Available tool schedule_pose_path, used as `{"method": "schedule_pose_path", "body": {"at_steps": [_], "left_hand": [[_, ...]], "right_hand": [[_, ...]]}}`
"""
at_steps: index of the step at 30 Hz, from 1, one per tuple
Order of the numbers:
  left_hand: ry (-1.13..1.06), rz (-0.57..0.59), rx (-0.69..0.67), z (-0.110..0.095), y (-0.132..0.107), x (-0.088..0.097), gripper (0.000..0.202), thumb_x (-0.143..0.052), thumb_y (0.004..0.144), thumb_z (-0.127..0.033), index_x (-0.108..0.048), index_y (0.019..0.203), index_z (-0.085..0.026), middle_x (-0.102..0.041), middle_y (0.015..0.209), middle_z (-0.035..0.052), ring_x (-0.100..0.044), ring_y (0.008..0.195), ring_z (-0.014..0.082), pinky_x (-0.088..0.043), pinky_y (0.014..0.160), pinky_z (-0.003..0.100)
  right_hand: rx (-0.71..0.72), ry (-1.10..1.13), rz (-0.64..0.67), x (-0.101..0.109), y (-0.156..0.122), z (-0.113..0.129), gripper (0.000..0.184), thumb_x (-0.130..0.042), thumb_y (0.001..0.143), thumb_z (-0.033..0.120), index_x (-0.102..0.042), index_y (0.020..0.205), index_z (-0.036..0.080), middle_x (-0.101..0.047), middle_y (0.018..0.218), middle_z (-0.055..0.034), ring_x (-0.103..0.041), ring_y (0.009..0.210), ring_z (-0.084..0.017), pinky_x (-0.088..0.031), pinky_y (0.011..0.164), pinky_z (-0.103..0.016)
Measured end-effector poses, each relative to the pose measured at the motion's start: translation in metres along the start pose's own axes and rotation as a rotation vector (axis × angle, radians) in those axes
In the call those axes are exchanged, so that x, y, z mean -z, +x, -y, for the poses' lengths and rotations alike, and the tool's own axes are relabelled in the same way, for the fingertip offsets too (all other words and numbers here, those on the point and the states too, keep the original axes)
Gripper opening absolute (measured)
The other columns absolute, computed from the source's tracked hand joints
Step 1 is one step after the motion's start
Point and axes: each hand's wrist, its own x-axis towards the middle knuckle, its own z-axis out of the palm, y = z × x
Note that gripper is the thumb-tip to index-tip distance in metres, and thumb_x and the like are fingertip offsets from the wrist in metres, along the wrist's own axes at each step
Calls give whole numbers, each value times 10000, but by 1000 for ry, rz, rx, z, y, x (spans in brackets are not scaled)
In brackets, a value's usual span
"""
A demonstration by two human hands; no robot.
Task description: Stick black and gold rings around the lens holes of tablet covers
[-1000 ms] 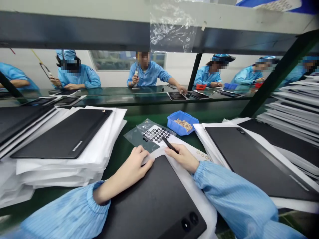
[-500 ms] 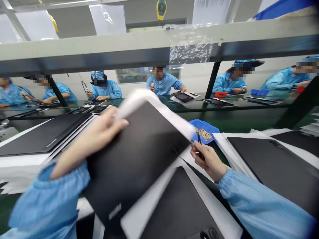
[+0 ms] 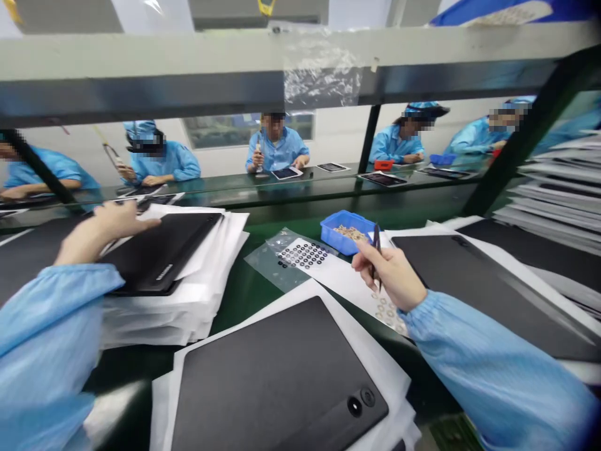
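My left hand [image 3: 115, 225] lies at the far left part of a black tablet back cover [image 3: 169, 250], thumb stretched out over it. That cover rests on a stack of covers and white sheets [image 3: 164, 322] at the left. In my right hand [image 3: 389, 272] is a pair of dark tweezers [image 3: 376, 241], tips up, above a white sheet bearing pale rings [image 3: 385, 310]. Before me another tablet back cover [image 3: 272, 376], with two round camera openings at its lower right corner, lies on white paper. A sheet of small black rings [image 3: 305, 254] sits in clear plastic between my hands.
A blue tray [image 3: 347, 232] holds small tan pieces. More tablet covers [image 3: 474, 282] lie at the right, beside a tall stack of sheets [image 3: 558, 207]. A shelf beam [image 3: 211, 75] crosses overhead. Several co-workers in blue [image 3: 277, 150] sit across the bench.
My left hand has carried the tablet cover and its sheet leftward and laid them on the left stack. The right hand still holds the tweezers. The view has shifted to the right.
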Motion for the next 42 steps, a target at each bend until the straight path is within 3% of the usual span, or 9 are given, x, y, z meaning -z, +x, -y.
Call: {"method": "schedule_pose_path", "body": {"at_steps": [2,4,6,9,12,14,18,35,42], "left_hand": [[46,-8,-10,-30,-5,3,806,-278,843,-743,-526,1063,-9,-560,1056,146,-491,1133,412,-374,894,655],[-16,-5,-303,-76,-19,-1,695,-221,926,-602,-519,1191,-32,-547,1150,96,-502,1161,305,-363,994,499],[-252,54,-631,-132,-41,-15,525,-356,942,-528,-569,1182,-113,-595,1140,70,-547,1074,224,-398,991,392],[-402,300,-996,-215,-77,-53,333,-402,970,-333,-612,1110,-116,-606,1136,115,-513,1113,239,-395,998,371],[-482,406,-1105,-273,-94,-99,301,-443,961,-286,-597,1134,-94,-597,1187,149,-485,1167,268,-378,1018,397],[-498,418,-1126,-294,-97,-126,285,-462,949,-270,-602,1140,-112,-590,1210,147,-505,1147,276,-392,1002,413],[-525,435,-1152,-302,-97,-150,227,-462,933,-227,-656,1025,-153,-641,1108,115,-565,1049,254,-425,959,399],[-564,444,-1143,-298,-99,-149,229,-442,906,-173,-665,948,-152,-650,1094,111,-561,1079,245,-412,973,387],[-563,456,-1150,-303,-95,-152,207,-458,901,-153,-660,930,-125,-670,1000,106,-590,1010,235,-430,957,357]], "right_hand": [[-11,-93,-89,16,-2,-1,592,-594,711,684,-625,511,128,-550,409,-41,-491,321,-92,-366,286,-182],[-94,-187,-126,29,-5,-8,647,-504,755,718,-617,499,135,-566,394,-57,-529,318,-116,-405,287,-191],[-153,-265,-115,38,-8,-17,629,-489,771,711,-602,508,151,-577,383,-61,-567,326,-149,-465,315,-224],[-115,-358,-123,46,-15,-33,474,-622,724,632,-609,602,174,-654,486,-69,-678,483,-223,-588,501,-316],[-17,-437,-224,52,-22,-48,393,-671,701,585,-587,722,202,-688,619,-64,-716,640,-255,-604,662,-367],[37,-466,-282,56,-24,-58,395,-626,732,600,-541,788,218,-686,685,-69,-718,693,-263,-599,702,-388],[60,-487,-324,62,-23,-77,369,-519,811,601,-455,835,238,-669,689,-65,-711,650,-255,-603,653,-388],[39,-583,-306,67,-16,-92,291,-550,800,532,-485,783,249,-659,667,-90,-675,726,-306,-547,677,-433],[42,-454,-320,56,-32,-65,353,-531,801,581,-462,775,235,-626,586,-28,-661,559,-233,-559,614,-388]]}}
